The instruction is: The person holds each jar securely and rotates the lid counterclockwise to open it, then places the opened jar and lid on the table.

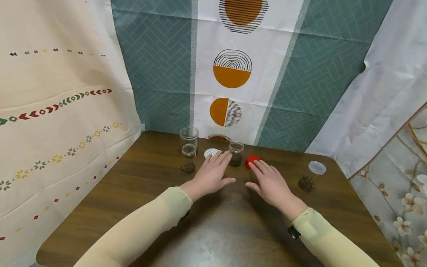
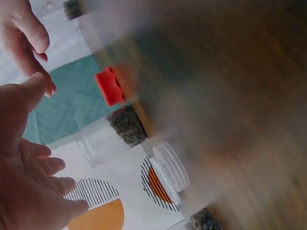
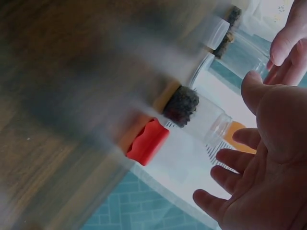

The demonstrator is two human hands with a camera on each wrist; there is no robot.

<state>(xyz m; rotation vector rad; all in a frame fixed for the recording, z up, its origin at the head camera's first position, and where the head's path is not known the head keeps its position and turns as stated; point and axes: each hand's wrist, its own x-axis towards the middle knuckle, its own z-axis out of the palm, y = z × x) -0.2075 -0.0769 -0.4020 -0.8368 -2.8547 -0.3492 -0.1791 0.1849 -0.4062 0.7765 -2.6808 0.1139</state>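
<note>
In the mid-frame, toward the table's back edge, an uncapped jar [image 1: 235,158] w/ dark bits in the bottom stands btwn a red lid [image 1: 251,161] on its right and a white disc [image 1: 211,152] on its left. L hand [image 1: 212,174] is held up, fingers extended and a bit apart, nothing in it; R hand [image 1: 271,185] same, fingers out, thumb off to the side, no hold on anything. From the head view the R fingertips overlap the red lid, but the wrist views show a gap, so I'd say no contact. L wrist view also has a clear lid [image 2: 172,165] by the disc; can't tell if they touch. Main risk, imo: a fingertip clipping the jar's neck. It's tall for its base and lightly filled, so a sideways knock prob. tips it, & w/ no cap the bits would scatter. R hand dropping carelessly might shove the red lid out of reach or into the jar. Left of centre, a smaller jar [image 1: 188,163] stands just in front of a wider jar [image 1: 189,134]; a wide L swing could bump both.
</note>
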